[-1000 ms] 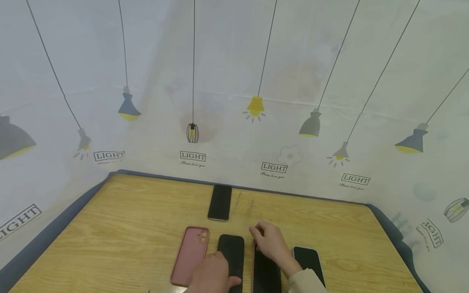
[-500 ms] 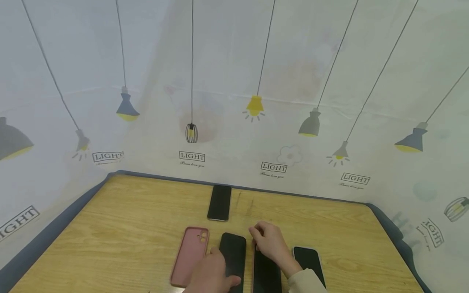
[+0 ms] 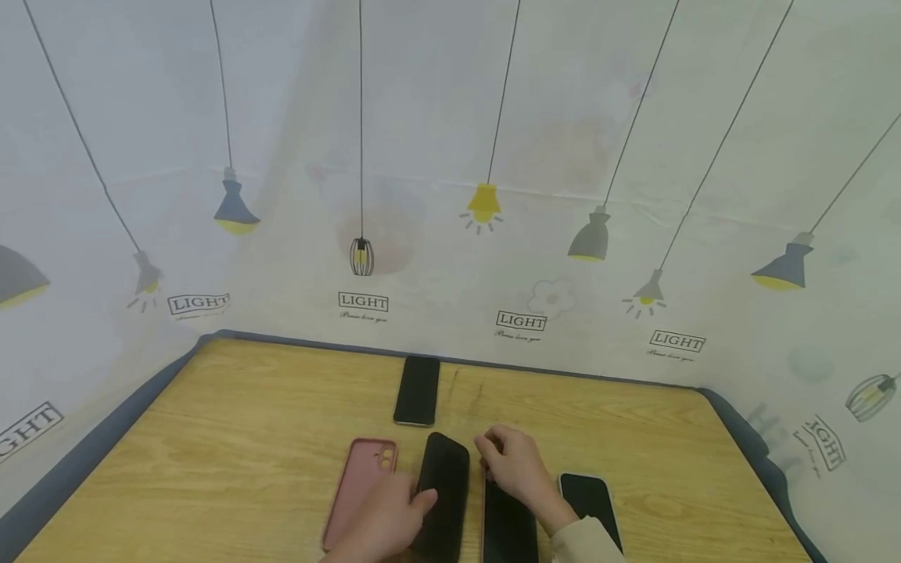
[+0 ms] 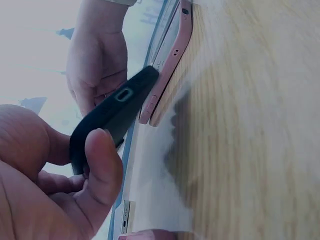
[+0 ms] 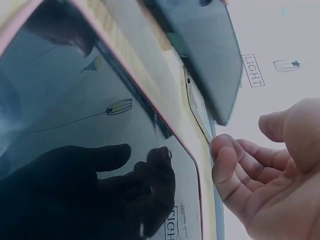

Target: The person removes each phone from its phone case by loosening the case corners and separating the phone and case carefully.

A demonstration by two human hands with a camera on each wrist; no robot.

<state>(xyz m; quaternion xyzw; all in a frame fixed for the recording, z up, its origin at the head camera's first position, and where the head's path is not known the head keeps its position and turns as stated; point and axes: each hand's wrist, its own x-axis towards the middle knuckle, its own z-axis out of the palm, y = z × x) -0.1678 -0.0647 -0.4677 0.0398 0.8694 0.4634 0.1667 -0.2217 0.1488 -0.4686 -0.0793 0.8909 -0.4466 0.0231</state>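
My left hand pinches a black phone case by its left edge, thumb on one face and fingers on the other. It is tilted up on its side, and a port cutout shows on its short end in the left wrist view; I cannot tell whether a phone sits inside. Over the upper part of a pink-edged phone lies my right hand, its fingers loosely curled and holding nothing. That phone's glossy dark screen mirrors the hand in the right wrist view. Left of the black case is a pink phone case, partly behind my left hand.
A dark phone lies near the far edge of the wooden table. Another phone with a white edge is to the right, partly covered by my right sleeve. Behind the table hangs a lamp-printed cloth.
The black phone case has gone from lying flat to tilted, and my left thumb has moved up and left along it. The head view has shifted slightly; my right hand stays over the pink-edged phone.
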